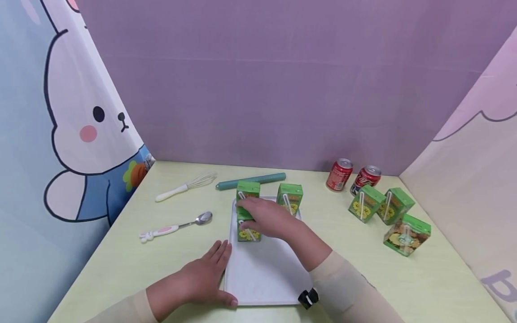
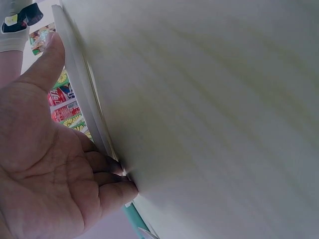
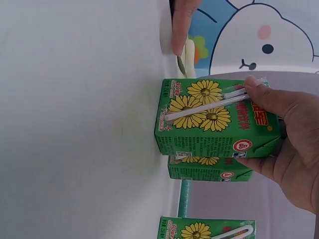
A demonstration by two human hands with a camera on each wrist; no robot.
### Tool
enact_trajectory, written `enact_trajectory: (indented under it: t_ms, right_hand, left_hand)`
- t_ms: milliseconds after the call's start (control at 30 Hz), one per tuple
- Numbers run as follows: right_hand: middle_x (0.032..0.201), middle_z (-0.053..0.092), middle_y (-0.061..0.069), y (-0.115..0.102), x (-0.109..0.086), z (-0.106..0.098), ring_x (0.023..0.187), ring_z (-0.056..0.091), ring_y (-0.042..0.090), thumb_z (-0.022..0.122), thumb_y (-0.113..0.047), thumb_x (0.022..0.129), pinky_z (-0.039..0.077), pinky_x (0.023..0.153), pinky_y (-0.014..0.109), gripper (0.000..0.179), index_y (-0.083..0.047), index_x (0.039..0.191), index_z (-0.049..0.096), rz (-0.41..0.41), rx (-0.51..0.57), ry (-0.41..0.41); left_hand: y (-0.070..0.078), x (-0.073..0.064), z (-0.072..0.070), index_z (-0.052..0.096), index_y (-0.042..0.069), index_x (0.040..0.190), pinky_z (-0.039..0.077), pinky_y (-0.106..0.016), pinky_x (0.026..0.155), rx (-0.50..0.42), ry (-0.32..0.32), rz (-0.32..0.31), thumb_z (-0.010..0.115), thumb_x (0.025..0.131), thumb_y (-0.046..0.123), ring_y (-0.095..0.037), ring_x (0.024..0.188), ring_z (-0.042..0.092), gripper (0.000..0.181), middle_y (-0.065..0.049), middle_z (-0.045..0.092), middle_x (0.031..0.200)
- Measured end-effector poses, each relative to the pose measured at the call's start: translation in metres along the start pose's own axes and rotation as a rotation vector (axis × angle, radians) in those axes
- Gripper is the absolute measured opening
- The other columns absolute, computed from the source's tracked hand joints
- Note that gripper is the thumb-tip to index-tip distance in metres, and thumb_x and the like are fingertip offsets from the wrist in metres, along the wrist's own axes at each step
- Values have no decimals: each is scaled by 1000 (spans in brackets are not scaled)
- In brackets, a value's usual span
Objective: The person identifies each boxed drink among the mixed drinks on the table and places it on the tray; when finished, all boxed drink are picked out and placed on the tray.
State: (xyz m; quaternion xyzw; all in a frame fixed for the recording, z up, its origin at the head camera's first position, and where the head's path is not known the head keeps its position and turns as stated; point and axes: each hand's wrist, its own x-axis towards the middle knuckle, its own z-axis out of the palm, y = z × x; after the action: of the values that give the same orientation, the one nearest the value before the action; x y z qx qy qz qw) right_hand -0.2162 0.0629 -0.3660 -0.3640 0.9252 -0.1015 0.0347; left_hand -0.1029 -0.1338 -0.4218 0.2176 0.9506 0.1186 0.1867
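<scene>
My right hand (image 1: 271, 219) grips a green drink carton (image 3: 199, 132) with yellow flowers and a white straw, standing on the white tray (image 1: 268, 278). Directly behind it is a second green carton (image 1: 248, 187), partly covered by the fingers in the head view. A third carton (image 1: 289, 197) stands apart toward the tray's far right corner. Fingers extended, my left hand (image 1: 203, 277) rests along the tray's left edge, thumb at the near left corner. The left wrist view shows its fingertips against the tray rim (image 2: 82, 84).
Right of the tray stand several more cartons (image 1: 366, 204) and two red cans (image 1: 339, 175). A whisk (image 1: 186, 187) and a spoon with a rabbit handle (image 1: 175, 228) lie at left. Behind the tray lies a teal rod (image 1: 266, 178). A purple wall (image 1: 262, 89) closes the back.
</scene>
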Motion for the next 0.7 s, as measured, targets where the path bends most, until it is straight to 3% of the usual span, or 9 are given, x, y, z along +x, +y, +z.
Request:
enact_trajectory:
  t_ms: [400,567,700]
  right_hand:
    - [142,54,-1,4,-2,5,127,55,16,66,-51,89,49,102,36,68,-21,147,45,-8,42,19]
    - [145,52,0,21,-13,-7,131,52,19,60,-60,89,47,105,41,72,-22,148,43,12,91,50]
    - [135,60,3,45,-29,-27,121,59,20,58,-58,92,49,100,44,66,-19,145,47,51,98,112]
  left_hand:
    - [1,-1,-1,19,0,155,42,-55,106,3,-5,-3,62,66,83,-39,150,13,129,-20,15,163]
    - [2,-1,-1,18,1,156,40,-55,107,1,-4,-2,62,66,83,-39,150,12,129,-20,14,163]
    - [1,-1,0,18,0,156,40,-55,108,3,1,-1,62,66,84,-40,150,12,130,-20,14,163]
